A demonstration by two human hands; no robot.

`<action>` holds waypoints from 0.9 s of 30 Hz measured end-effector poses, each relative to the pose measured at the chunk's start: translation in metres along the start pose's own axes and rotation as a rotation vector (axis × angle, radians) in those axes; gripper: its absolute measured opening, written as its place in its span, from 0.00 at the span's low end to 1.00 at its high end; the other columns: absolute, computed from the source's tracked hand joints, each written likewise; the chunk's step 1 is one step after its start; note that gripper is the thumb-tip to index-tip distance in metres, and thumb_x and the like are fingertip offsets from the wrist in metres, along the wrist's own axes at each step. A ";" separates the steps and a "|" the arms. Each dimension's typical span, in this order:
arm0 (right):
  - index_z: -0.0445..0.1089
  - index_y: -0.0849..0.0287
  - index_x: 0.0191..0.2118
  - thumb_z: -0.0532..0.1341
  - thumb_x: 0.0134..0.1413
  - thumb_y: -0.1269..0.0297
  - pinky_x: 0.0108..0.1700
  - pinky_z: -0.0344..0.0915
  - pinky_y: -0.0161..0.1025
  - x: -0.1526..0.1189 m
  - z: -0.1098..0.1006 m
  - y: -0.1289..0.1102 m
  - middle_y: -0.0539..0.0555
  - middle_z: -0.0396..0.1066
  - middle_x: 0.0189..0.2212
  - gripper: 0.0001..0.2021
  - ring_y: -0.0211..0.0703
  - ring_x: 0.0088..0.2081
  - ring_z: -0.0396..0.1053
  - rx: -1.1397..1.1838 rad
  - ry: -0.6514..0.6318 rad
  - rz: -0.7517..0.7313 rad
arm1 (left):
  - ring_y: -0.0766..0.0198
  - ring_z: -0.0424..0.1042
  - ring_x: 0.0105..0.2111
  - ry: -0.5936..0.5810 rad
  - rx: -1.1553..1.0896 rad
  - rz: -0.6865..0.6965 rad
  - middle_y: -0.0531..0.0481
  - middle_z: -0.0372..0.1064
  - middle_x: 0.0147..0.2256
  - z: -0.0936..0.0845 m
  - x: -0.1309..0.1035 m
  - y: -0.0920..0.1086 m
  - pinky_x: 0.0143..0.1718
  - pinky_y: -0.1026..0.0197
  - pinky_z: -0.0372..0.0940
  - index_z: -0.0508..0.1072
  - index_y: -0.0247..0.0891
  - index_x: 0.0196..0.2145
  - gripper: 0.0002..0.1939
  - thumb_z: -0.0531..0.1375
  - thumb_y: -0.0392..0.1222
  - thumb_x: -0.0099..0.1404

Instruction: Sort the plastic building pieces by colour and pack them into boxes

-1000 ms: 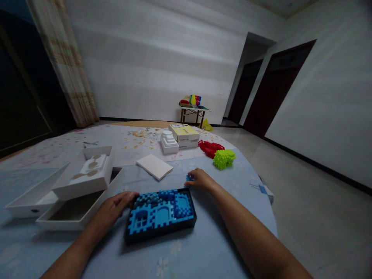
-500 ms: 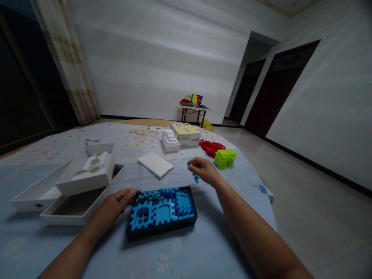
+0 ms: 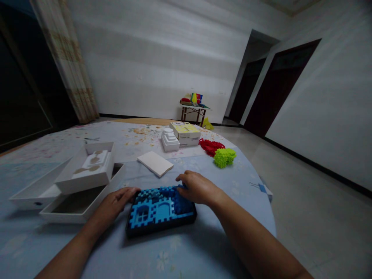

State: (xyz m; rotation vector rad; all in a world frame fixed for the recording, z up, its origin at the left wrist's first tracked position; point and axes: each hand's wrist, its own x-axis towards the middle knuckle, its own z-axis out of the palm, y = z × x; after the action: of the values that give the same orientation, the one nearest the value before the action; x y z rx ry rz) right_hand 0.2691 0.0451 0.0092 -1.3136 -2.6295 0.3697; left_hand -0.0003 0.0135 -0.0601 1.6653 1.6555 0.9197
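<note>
A shallow black box [image 3: 162, 228] lies in front of me, filled with blue toothed interlocking building blocks [image 3: 163, 211], some with arch and window shapes. My left hand [image 3: 119, 201] is at its upper left corner, with curled fingers gripping the edge. Over the upper right corner reaches my right hand [image 3: 195, 188], thumb and forefinger bent around a bit of blue, seemingly a toothed block. Its fingertips are partly hidden, and the hand shades the blocks under it.
Stacked white box parts [image 3: 84, 174] stand at left. A flat white lid or card [image 3: 155, 163] lies beyond the black box. Farther back are a stepped white object [image 3: 170, 140], a yellow-white box [image 3: 186, 133], a red heap [image 3: 211, 147] and a lime-green block cluster [image 3: 224, 157].
My right hand has moved left and toward me, from beyond the black box to its upper right corner, bringing a blue block along. My left hand stays at the box's edge.
</note>
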 end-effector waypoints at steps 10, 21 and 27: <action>0.71 0.59 0.43 0.54 0.53 0.72 0.33 0.62 0.31 -0.004 -0.012 0.008 0.52 0.73 0.31 0.14 0.34 0.28 0.68 0.327 0.067 -0.083 | 0.55 0.72 0.41 -0.027 0.005 -0.008 0.48 0.75 0.40 0.000 0.003 -0.009 0.30 0.64 0.67 0.77 0.40 0.40 0.28 0.49 0.63 0.58; 0.74 0.57 0.38 0.67 0.43 0.56 0.27 0.56 0.27 -0.011 -0.019 0.010 0.48 0.73 0.29 0.15 0.32 0.26 0.65 0.150 -0.459 -0.243 | 0.56 0.72 0.39 -0.012 0.018 0.016 0.48 0.76 0.39 0.001 0.002 -0.011 0.31 0.64 0.67 0.77 0.41 0.40 0.28 0.49 0.63 0.58; 0.75 0.57 0.35 0.63 0.47 0.65 0.27 0.55 0.28 -0.005 -0.009 0.019 0.48 0.74 0.27 0.08 0.32 0.26 0.66 0.122 -0.334 -0.205 | 0.55 0.72 0.40 0.006 0.002 0.005 0.48 0.76 0.39 0.002 0.002 -0.009 0.32 0.63 0.67 0.77 0.41 0.39 0.28 0.50 0.64 0.57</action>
State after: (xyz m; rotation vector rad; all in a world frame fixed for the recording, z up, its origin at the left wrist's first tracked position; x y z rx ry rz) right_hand 0.2888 0.0529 0.0121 -1.0063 -2.9196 0.7622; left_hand -0.0039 0.0163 -0.0688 1.6701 1.6576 0.9271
